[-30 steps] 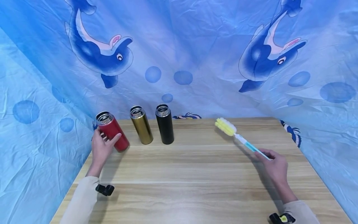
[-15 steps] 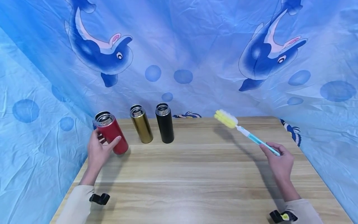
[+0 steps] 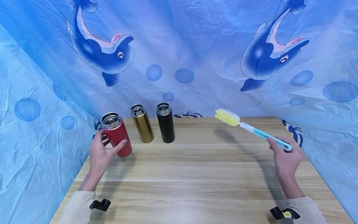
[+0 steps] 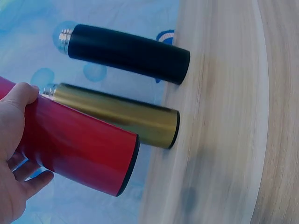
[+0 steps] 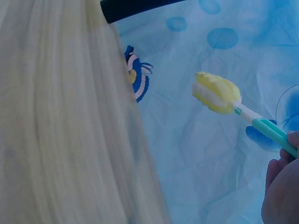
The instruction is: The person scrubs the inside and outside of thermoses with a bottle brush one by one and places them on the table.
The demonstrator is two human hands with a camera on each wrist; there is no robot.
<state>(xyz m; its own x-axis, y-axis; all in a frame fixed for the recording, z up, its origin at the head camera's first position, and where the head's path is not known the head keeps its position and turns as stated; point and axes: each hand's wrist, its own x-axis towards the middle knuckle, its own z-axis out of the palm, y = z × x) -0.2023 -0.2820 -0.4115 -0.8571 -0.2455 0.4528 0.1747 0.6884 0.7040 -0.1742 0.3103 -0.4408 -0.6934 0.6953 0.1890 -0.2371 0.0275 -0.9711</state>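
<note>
My left hand (image 3: 101, 155) grips a red thermos bottle (image 3: 118, 137) from its left side, thumb across the front. The bottle's mouth is uncovered, and in the left wrist view its black-rimmed base (image 4: 130, 165) hangs above the table. At the right, my right hand (image 3: 286, 158) holds a bottle brush by its turquoise handle (image 3: 264, 134). The brush's yellow and white sponge head (image 3: 227, 117) points left, raised over the table. A gold thermos bottle (image 3: 142, 124) and a black thermos bottle (image 3: 166, 124) stand upright, uncapped, to the right of the red one.
Under everything lies a wood-grain table (image 3: 190, 174). A blue dolphin-print cloth (image 3: 195, 40) hangs behind the table and along both sides.
The red bottle has been lifted off the table and moved slightly right and nearer. My right hand has raised the brush and shifted right, its handle now more level.
</note>
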